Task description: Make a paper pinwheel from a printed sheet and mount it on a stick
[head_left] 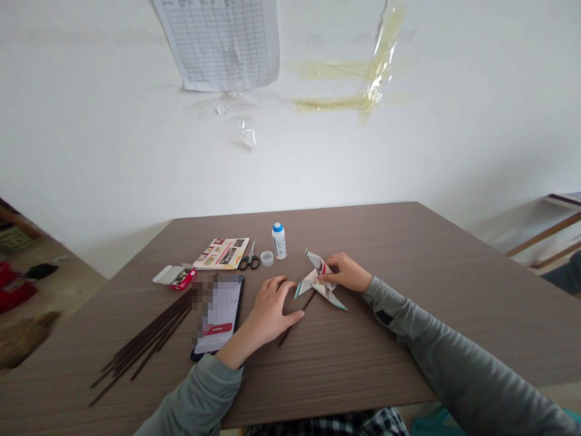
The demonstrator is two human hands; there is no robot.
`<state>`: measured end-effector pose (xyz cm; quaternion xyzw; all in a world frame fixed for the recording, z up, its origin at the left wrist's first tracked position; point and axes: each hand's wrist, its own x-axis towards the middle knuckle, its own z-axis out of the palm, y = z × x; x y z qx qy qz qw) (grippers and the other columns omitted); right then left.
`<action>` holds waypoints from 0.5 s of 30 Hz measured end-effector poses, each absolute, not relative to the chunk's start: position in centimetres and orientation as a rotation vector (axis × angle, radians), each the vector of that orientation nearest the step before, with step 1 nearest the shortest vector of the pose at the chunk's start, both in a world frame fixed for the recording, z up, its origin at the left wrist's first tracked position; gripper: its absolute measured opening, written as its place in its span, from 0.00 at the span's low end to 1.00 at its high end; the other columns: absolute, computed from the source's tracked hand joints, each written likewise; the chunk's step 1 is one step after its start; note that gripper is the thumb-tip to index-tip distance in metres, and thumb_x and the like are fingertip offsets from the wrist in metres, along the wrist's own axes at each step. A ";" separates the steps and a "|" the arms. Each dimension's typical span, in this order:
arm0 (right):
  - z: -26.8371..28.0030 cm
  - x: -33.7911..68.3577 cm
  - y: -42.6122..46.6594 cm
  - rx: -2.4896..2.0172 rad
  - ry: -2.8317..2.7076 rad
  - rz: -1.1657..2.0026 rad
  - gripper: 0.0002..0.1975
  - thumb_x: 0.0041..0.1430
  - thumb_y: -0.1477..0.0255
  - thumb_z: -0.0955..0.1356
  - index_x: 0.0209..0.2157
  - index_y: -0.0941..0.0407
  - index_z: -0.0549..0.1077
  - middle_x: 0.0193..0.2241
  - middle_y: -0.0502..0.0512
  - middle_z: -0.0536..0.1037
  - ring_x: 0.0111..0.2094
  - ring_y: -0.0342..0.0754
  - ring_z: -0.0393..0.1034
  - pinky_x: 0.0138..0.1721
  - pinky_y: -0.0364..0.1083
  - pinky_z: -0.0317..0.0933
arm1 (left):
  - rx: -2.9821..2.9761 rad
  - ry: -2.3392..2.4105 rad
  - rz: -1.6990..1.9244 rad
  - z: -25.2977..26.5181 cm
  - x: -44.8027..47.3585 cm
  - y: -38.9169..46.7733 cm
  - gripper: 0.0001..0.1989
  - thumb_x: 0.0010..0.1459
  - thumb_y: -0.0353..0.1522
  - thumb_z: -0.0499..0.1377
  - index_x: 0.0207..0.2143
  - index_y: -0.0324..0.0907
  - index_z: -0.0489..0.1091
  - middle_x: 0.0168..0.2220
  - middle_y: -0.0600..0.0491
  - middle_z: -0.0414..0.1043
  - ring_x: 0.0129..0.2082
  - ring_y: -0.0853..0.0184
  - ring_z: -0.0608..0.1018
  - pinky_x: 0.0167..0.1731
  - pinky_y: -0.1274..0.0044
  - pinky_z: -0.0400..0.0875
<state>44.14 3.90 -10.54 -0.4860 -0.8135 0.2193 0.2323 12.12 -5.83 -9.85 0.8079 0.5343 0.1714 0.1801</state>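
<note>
A pinwheel folded from printed paper lies on the table, with a thin dark stick running from it toward the front edge. My right hand pinches the pinwheel near its middle from the right side. Just left of the stick, my left hand hovers or rests with thumb and fingers apart; nothing is in it. Its thumb tip is close to the stick, and whether they touch I cannot tell. The far end of the stick is hidden under the paper blades.
Left of my hands lie a phone, a bundle of dark sticks and an open small red-and-white box. Behind stand folded printed paper, scissors, a clear small cup and a blue-capped white bottle. A white wall borders the table.
</note>
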 end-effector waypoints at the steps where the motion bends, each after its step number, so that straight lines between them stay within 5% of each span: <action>1: -10.6 44.0 3.8 -1.382 -2.247 0.561 0.23 0.70 0.51 0.86 0.28 0.51 0.85 0.33 0.54 0.85 0.44 0.58 0.81 0.55 0.53 0.71 | 2.288 1.520 0.492 -9.9 12.3 -5.9 0.35 0.68 0.43 0.82 0.74 0.53 0.85 0.81 0.39 0.81 0.84 0.33 0.79 0.85 0.40 0.75; 8: -10.7 43.6 3.4 -1.473 -2.247 0.455 0.17 0.73 0.55 0.86 0.36 0.51 0.88 0.40 0.54 0.87 0.49 0.59 0.81 0.59 0.54 0.71 | 2.316 1.526 0.520 -10.4 13.2 -6.5 0.48 0.69 0.42 0.82 0.86 0.50 0.73 0.84 0.34 0.78 0.86 0.31 0.77 0.88 0.37 0.71; 15: -10.2 43.3 2.5 -1.548 -2.101 0.291 0.11 0.81 0.59 0.82 0.56 0.49 0.93 0.55 0.61 0.94 0.62 0.66 0.85 0.67 0.59 0.74 | 2.322 1.525 0.560 -10.7 12.5 -6.1 0.49 0.67 0.41 0.84 0.86 0.55 0.74 0.83 0.37 0.78 0.86 0.31 0.77 0.86 0.38 0.74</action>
